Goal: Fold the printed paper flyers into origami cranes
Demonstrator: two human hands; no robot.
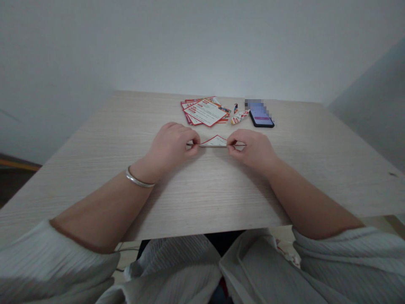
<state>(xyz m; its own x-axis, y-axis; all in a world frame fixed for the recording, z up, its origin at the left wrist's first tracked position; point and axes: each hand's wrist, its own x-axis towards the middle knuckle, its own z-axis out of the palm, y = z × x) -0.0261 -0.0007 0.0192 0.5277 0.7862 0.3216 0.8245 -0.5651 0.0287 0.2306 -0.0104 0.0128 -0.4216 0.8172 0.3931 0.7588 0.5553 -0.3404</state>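
Note:
A folded paper card point(215, 142), white with a red border, lies flat on the light wooden table point(202, 194) between my two hands. My left hand point(172, 145), with a silver bangle at the wrist, pinches the card's left corner, its fingers curled closed. My right hand point(251, 147) pinches the right corner the same way. The card shows as a low triangle pointing away from me.
Farther back lie a fanned stack of red-bordered cards point(205, 112), a small folded paper piece point(238, 116) and a dark phone point(261, 116) with a lit screen. A white wall stands behind the table. The near table edge runs just past my forearms.

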